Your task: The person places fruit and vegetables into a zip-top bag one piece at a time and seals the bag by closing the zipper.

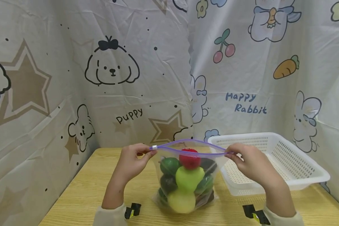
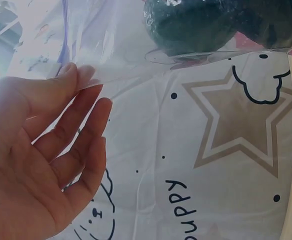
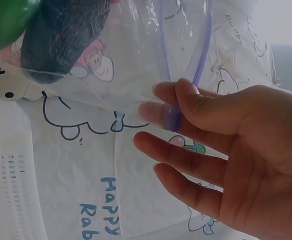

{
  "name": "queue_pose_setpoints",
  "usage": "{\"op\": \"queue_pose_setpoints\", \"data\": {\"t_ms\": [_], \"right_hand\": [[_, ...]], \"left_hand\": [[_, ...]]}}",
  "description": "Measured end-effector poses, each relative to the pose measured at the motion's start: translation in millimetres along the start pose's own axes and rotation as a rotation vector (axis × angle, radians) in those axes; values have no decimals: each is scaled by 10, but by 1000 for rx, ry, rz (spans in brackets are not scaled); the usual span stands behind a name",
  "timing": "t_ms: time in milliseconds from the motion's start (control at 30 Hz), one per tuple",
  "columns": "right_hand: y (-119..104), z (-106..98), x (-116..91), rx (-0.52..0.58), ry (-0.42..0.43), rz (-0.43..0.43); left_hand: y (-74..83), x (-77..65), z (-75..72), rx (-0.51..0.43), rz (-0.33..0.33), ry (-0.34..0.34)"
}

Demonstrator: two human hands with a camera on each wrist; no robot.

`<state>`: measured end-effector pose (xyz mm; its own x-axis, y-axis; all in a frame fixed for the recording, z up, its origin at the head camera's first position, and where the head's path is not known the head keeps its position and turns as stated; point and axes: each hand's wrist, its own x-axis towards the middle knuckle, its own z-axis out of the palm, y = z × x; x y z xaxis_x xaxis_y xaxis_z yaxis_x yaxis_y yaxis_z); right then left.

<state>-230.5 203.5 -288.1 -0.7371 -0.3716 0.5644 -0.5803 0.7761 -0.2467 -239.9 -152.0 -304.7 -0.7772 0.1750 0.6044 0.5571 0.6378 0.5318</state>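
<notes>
A clear zip bag [image 1: 212, 188] stands upright on the table, its purple-edged mouth parted. Inside are a red apple [image 1: 190, 159], a yellow-green fruit [image 1: 188, 178], a paler yellow one [image 1: 182, 201], and several dark green pieces, among them a rough-skinned avocado [image 3: 66, 37]. My left hand [image 1: 134, 160] pinches the left top corner of the bag beside the white slider [image 1: 154, 147]. At the opposite corner, my right hand [image 1: 250, 161] pinches the purple rim between thumb and fingers. In the right wrist view its lower fingers hang free.
Behind my right hand a white perforated basket [image 1: 308, 181] sits on the wooden table [image 1: 79, 188]. A printed curtain [image 1: 147, 94] with cartoon puppies and rabbits surrounds the table at the back and sides.
</notes>
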Motion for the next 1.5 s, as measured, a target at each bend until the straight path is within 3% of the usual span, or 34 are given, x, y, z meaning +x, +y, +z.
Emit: {"op": "queue_pose_setpoints", "data": {"t_ms": [267,567,700,800,1167,1333,1500], "right_hand": [[-48,90,19,121,-32,-65],[-273,182,72,92,5,-209],[-277,170,99,-23,54,-155],[-244,149,106,-74,58,-94],[-194,205,125,29,126,-115],[-263,254,134,18,146,-33],[-269,236,127,-17,100,44]], "left_hand": [[45,18,74,-116,-38,-84],[93,51,130,-71,17,-49],[60,48,85,-25,11,6],[45,45,59,-17,-20,11],[81,58,78,-112,-44,-79],[78,55,114,-101,-8,-22],[44,41,100,-68,-10,8]]}}
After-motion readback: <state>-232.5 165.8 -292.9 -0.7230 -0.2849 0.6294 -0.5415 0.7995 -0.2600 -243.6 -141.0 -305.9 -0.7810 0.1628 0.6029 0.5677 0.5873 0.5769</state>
